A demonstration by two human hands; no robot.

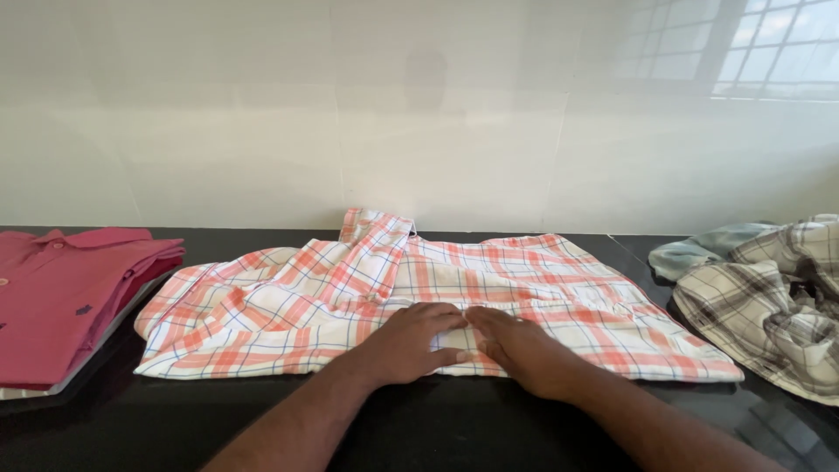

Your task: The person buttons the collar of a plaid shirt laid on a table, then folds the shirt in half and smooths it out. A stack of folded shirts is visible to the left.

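Your orange-and-white plaid shirt point(367, 297) lies spread across the middle of the black counter point(437, 428), already doubled over, its collar end pointing toward the far wall point(262, 114). To my eye you are pressing the near edge flat, so keep both palms low and work outward from the centre, left hand toward the left, right hand toward the right, so wrinkles leave at the sides and do not bunch under your wrists. Mind the near hem: it looks straight now, and a hard push could drag it toward the far side.

Your left hand point(411, 343) lies palm down on the cloth near its near edge, fingers stretched flat and pointing right; it grips nothing. Your right hand point(520, 343) lies just beside it, also flat and open, fingertips touching or nearly touching the left's, holding nothing. Both forearms come in from the near edge, angled toward each other.

A folded red polo shirt point(70, 288) sits at the far left; a crumpled grey checked shirt point(769, 306) lies at the right.
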